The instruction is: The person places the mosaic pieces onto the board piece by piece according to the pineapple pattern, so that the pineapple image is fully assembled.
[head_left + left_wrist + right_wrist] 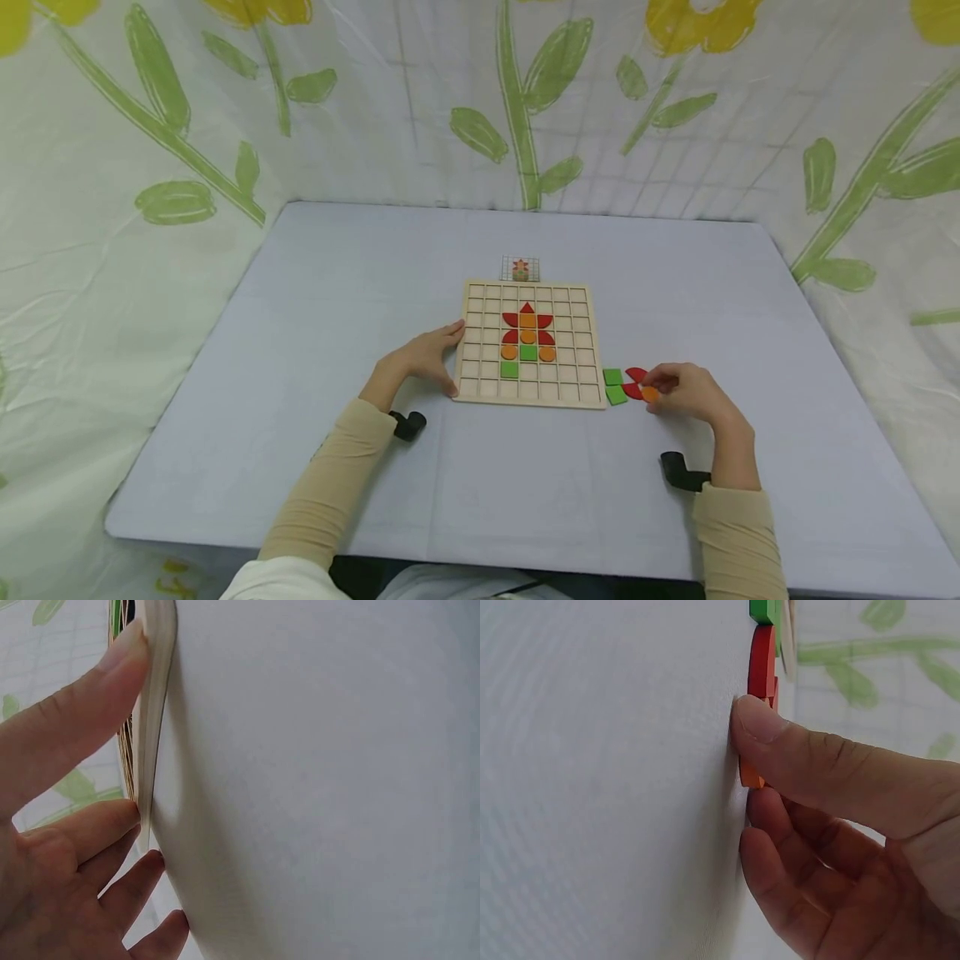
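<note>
A wooden grid board (574, 357) lies mid-table, with red, orange and green pieces in its cells. Among them are a red triangle (527, 308), an orange square (528, 321) and a green square (509, 369). My left hand (422, 354) touches the board's left edge, thumb near the front corner and fingers spread further back. To the right of the board, my right hand (692, 392) pinches an orange disc (750, 774) at table level; the thumb partly hides it. Beside it lie red curved pieces (762, 660) and loose green squares (617, 395).
A small pattern card (521, 269) with a similar figure lies behind the board. White cloth covers the table (360, 283). A curtain (375, 100) printed with flowers hangs behind it. Black wrist devices (684, 472) sit on both wrists.
</note>
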A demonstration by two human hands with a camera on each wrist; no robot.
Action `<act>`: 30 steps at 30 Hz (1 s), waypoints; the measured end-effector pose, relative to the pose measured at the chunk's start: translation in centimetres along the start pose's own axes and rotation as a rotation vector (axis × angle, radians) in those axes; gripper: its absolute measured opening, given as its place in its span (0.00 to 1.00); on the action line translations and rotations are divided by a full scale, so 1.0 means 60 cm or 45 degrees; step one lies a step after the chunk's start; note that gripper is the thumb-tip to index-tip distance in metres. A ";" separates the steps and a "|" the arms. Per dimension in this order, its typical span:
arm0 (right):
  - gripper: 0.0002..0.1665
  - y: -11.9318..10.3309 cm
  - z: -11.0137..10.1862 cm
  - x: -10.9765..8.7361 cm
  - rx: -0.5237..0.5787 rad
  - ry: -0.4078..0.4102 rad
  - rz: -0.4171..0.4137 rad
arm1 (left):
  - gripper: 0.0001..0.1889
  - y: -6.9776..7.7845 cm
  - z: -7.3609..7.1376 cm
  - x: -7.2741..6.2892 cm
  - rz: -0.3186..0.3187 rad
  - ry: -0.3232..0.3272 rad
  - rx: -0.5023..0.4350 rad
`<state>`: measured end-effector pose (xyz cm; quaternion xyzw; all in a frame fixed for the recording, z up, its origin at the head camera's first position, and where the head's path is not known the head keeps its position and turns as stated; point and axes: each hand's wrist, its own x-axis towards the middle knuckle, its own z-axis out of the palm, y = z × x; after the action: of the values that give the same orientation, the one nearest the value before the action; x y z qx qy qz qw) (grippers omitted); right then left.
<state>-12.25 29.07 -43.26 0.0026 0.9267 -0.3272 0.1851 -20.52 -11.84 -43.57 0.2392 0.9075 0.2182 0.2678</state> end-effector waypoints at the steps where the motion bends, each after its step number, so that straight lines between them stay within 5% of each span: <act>1: 0.17 -0.001 -0.001 0.000 -0.004 0.002 -0.010 | 0.56 0.000 0.000 0.000 -0.001 0.000 0.003; 12: 0.15 -0.019 -0.002 0.008 0.003 0.090 -0.022 | 0.56 -0.003 0.000 0.000 -0.017 -0.008 0.006; 18: 0.16 -0.039 0.007 0.023 0.031 0.185 -0.147 | 0.57 -0.003 0.001 0.000 -0.016 -0.011 0.008; 30: 0.17 -0.091 0.041 0.057 0.075 0.138 -0.252 | 0.56 0.000 -0.001 -0.001 -0.016 -0.005 0.014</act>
<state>-15.28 22.90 -42.86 -0.0658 0.9210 -0.3703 0.1011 -20.51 -11.89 -43.50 0.2354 0.9096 0.2111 0.2695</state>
